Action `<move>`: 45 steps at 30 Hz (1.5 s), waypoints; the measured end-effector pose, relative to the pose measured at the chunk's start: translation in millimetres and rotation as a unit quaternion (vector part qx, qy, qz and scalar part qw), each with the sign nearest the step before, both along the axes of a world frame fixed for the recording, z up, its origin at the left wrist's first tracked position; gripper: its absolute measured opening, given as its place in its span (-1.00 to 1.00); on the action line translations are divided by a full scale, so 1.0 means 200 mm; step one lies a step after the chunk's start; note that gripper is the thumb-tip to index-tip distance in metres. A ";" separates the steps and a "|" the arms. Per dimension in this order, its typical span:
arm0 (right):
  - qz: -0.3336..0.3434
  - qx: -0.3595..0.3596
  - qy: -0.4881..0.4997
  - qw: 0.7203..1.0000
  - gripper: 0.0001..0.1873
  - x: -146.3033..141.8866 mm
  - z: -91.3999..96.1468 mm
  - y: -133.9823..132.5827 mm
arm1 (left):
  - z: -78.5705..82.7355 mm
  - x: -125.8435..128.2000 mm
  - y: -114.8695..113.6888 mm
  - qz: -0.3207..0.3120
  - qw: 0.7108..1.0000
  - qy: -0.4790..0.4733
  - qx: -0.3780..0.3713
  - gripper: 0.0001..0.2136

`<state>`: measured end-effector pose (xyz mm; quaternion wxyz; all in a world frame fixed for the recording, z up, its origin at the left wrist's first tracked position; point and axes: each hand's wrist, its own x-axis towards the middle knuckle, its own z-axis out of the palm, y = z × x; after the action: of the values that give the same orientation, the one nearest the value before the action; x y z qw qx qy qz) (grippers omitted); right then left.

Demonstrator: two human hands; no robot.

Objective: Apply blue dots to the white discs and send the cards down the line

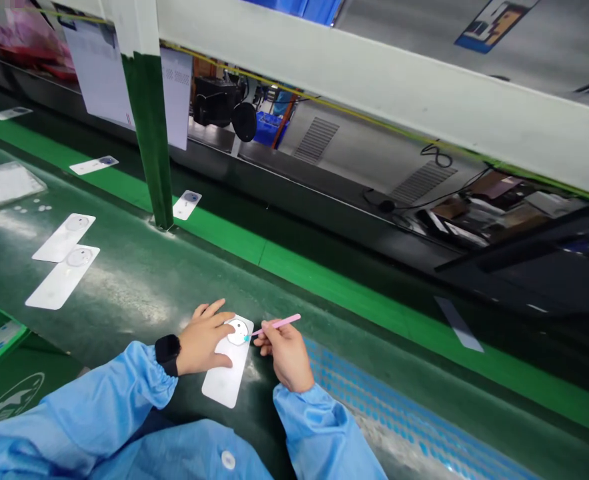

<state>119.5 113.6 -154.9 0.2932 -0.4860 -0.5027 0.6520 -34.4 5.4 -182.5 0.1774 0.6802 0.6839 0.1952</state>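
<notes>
A white rectangular plate (224, 383) with a round disc (237, 331) near its top end lies on the dark green bench in front of me. My left hand (201, 340), with a black watch on the wrist, lies flat on the plate with its fingers stretched toward the disc. My right hand (285, 350) is closed around a thin pink stick (280, 324). The stick's blue tip touches the edge of the disc.
Two more white plates (64, 257) with discs lie at the left. Smaller ones (187, 203) ride on the green belt behind. A green post (149, 133) stands ahead. A blue dotted sheet (374, 413) lies to my right, a clear tray (1, 187) far left.
</notes>
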 end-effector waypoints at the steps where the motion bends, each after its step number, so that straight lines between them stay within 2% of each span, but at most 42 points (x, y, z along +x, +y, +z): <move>1: -0.004 -0.003 -0.007 1.000 -0.48 -0.01 -0.01 0.00 | 0.00 0.00 0.00 -0.010 1.000 0.000 0.002 -0.47; 13: 0.014 -0.021 -0.042 0.999 -0.56 -0.03 -0.06 0.04 | -0.04 0.01 0.00 -0.037 0.999 0.016 0.027 -0.47; 37: 0.019 0.009 -0.062 0.998 -0.55 -0.03 -0.05 0.01 | -0.02 0.03 -0.01 -0.021 0.999 0.009 0.024 -0.52; 45: 0.023 0.027 -0.070 0.997 -0.59 -0.03 -0.08 0.02 | -0.01 0.03 -0.01 -0.019 0.999 0.017 0.025 -0.51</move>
<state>114.2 116.9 -170.4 0.2546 -0.5107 -0.5507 0.6091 -28.5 2.8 -185.0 0.1525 0.7007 0.6685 0.1972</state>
